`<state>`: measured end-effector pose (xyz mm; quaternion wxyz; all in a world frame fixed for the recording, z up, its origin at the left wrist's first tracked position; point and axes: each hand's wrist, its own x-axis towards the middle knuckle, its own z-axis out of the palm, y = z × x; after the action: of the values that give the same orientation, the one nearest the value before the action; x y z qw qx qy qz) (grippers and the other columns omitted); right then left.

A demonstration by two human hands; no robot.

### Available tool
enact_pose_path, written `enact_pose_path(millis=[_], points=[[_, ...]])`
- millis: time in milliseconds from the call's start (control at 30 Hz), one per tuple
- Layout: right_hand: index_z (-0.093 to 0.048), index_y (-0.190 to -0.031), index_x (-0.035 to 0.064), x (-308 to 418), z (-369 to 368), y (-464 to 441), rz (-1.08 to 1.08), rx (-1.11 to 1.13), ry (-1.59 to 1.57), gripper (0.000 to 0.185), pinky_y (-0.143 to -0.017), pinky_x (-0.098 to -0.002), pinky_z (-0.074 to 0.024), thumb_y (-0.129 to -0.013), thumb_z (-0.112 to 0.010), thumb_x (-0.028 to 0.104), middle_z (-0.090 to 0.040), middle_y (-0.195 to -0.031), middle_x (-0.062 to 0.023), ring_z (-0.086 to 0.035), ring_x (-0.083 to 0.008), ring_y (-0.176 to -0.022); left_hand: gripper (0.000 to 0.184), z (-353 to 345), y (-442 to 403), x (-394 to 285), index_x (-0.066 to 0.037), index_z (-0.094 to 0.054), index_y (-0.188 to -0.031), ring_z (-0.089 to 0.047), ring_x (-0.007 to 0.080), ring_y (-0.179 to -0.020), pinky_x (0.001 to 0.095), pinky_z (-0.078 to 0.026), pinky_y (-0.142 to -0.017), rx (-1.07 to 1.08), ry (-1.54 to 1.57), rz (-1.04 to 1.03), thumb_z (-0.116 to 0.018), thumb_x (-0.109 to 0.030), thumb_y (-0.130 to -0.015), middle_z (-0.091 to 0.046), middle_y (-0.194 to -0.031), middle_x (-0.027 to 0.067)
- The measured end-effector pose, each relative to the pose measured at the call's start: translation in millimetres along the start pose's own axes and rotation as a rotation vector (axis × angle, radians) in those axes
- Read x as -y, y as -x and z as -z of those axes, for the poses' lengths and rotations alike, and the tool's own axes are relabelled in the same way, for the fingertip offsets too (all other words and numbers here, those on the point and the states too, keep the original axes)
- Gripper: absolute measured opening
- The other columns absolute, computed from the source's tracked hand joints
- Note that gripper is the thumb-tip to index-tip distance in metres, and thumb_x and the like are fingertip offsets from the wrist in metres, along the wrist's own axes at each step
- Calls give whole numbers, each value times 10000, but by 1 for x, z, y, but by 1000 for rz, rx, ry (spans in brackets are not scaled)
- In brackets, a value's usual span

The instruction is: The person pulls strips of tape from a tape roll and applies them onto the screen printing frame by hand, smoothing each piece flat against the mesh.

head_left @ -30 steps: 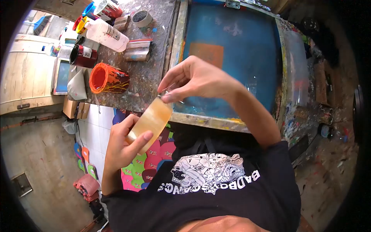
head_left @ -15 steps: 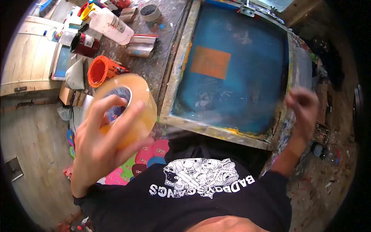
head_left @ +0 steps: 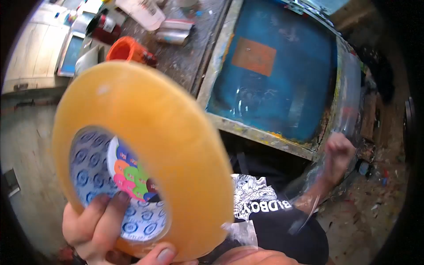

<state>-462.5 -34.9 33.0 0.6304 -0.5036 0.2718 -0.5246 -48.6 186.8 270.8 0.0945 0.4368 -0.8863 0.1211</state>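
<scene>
Tape roll (head_left: 194, 176) is filling the near left of my view, held up in front of the surface (head_left: 190, 73) and beyond its near edge. My left hand (head_left: 95, 229) is pinching the roll's ring, fingers hooking inside the core (head_left: 90, 161) and thumb pressing outside. My right hand (head_left: 340, 148) is hovering just off the near right corner of the wooden frame (head_left: 265, 137); its fingers are curling, but I cannot tell whether they are pinching anything. As I am judging it, some tape is coming free: a clear strip (head_left: 244, 234) is showing beside the roll, while plenty is sitting wound. I am seeing none lying on the blue screen (head_left: 287, 88), where an orange patch (head_left: 254, 56) is showing toward the left edge. Along the surface's left edge, an orange tub (head_left: 126, 49) and dark red jar (head_left: 104, 28) are standing. Pale panels (head_left: 37, 53) are lining the room's left, and a littered floor (head_left: 375, 212) is spreading right.
</scene>
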Motion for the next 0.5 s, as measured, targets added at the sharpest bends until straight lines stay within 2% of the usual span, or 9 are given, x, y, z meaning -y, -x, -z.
enact_pose_path(millis=[33,67,133,200,267,300,367,400,500], points=[[-692,-904,34,-18,-5,-6,-92,18,15,107,-674,-307,-445,-883,-708,-71,-617,-816,-52,-555,-157,-744,484,1,9,-12,-305,-598,-1448,-744,286,-851,361,-573,-656,3,-9,37,-679,-367,-974,-535,-1283,37],[-692,-904,34,-22,7,-15,-92,61,15,107,-674,-307,-445,-883,-708,-71,-617,-816,-52,-555,-157,-744,429,-10,20,-27,-388,-590,-1379,-704,273,-790,385,-551,-662,-42,5,200,-663,-459,-963,-523,-1220,34],[-722,-928,7,-22,27,-2,-86,108,426,75,-731,-288,-486,-904,-718,-63,-677,-886,-70,-610,-149,-806,435,-39,24,-32,-357,-647,-1315,-695,255,-777,363,-556,-654,-75,30,239,-747,-377,-892,-576,-1185,50],[-737,-953,-1,5,31,-13,-95,-64,627,40,-841,-304,-532,-916,-752,-5,-713,-959,-73,-667,-166,-916,449,-83,36,-27,-325,-705,-1251,-685,238,-764,340,-561,-645,-98,2,188,-831,-295,-821,-629,-1151,66],[-730,-973,-3,15,49,-37,-28,-23,656,68,-877,-304,-533,-911,-759,-7,-712,-1013,-68,-675,-173,-956,471,-144,57,-2,-257,-759,-1202,-678,215,-751,309,-560,-626,-57,-35,207,-904,-180,-760,-673,-1197,96],[-730,-973,-3,21,41,-40,-31,-39,656,68,-877,-304,-533,-911,-759,-7,-712,-1013,-68,-675,-173,-956,375,-186,75,7,-221,-780,-1152,-675,193,-758,290,-549,-608,-89,-96,190,-892,-200,-794,-677,-1229,116],[-726,-982,3,32,11,-59,40,87,723,92,-890,-304,-528,-901,-762,-23,-706,-1066,-69,-674,-178,-978,435,-253,102,31,-188,-726,-1210,-668,180,-738,288,-538,-594,-155,-170,231,-886,-213,-806,-686,-1221,126],[-726,-982,3,37,-2,-65,43,68,728,92,-890,-304,-528,-901,-762,-23,-706,-1066,-69,-674,-178,-978,550,-274,110,41,-141,-622,-1320,-686,203,-765,301,-546,-608,-174,-136,265,-869,-195,-832,-691,-1207,123],[-726,-977,10,58,-36,-80,221,198,997,146,-871,-307,-530,-855,-775,-54,-697,-1061,-79,-673,-187,-983,548,-315,125,41,-60,-582,-1324,-689,258,-891,335,-559,-732,-218,-22,312,-806,-323,-899,-684,-1214,160]])
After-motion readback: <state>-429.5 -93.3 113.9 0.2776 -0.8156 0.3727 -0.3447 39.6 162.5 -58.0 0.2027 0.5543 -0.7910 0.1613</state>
